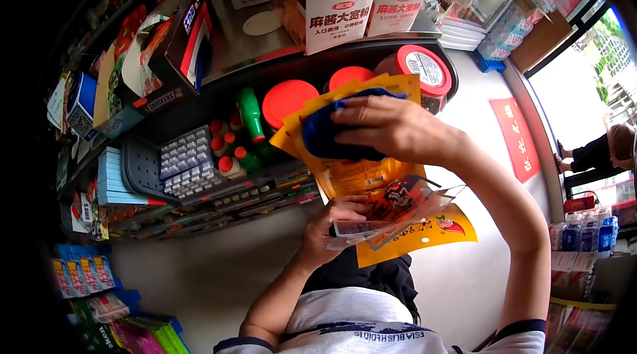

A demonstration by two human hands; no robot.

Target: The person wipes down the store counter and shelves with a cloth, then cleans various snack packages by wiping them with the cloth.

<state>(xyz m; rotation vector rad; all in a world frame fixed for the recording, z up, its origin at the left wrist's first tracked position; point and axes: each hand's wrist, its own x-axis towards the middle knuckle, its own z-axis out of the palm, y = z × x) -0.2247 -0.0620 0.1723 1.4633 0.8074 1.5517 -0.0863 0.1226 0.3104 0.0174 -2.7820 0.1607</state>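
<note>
Pale floor (219, 281) spreads through a shop lined with stock, running right to a bright doorway where another person (594, 158) shows in dark trousers. A metal-topped desk (245, 52) curves across, and below its edge a dark shelf carries jars (290, 103) with red lids. A red mat (514, 138) by the door bears yellow characters, not clearly legible. On the desk, two white-fronted cartons (340, 21) read 麻酱大宽粉, the smaller line beginning 入口爽滑; left of them, a dark carton (184, 42) says SNICKERS along its lower lip. Yellow packets (345, 175) fan out in front of the person, between the shelf and the shirt; the lowest shows a red cartoon figure beside dark lettering, and one above carries a barcode. The left hand (340, 214) is clamped on these and on clear printed sleeves (405, 205). The right hand (391, 125) has its fingers closed over a dark blue cloth (325, 132), pressed against the upper packets. Smallest, a green bottle (249, 114) leans near the jars.
</note>
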